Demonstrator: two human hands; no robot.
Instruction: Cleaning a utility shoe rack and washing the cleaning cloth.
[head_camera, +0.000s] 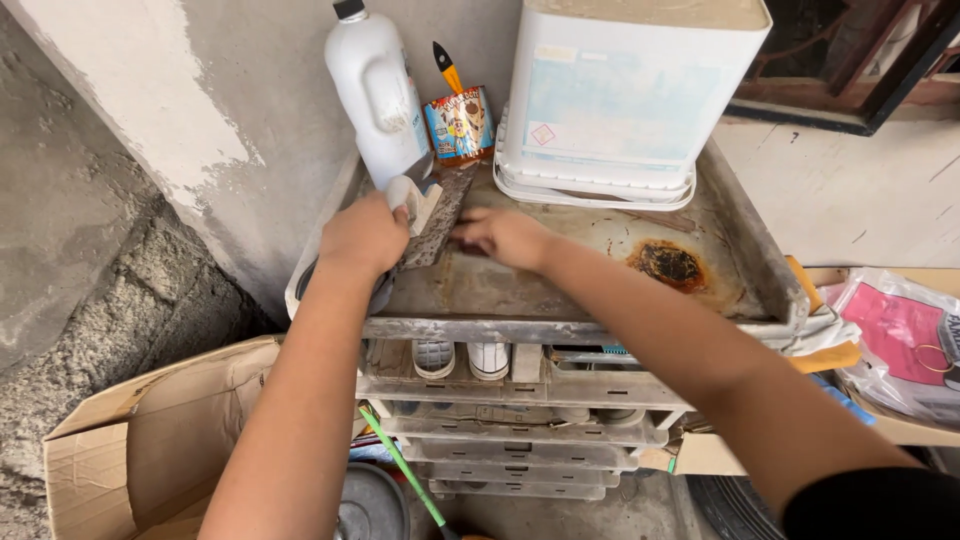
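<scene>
My left hand grips the pale handle of a wide putty knife, whose grey, plaster-caked blade lies flat over the back left of a dirty metal tray. My right hand reaches in from the right, with its fingertips against the blade's right edge. Whether it pinches anything is hidden. Both forearms stretch forward over the tray's front rim.
At the back of the tray stand a white plastic bottle, a small tin holding a brush and a large white bucket. A rust spot marks the tray's right side. Below are stacked shelves, with a cardboard box to the left and plastic bags to the right.
</scene>
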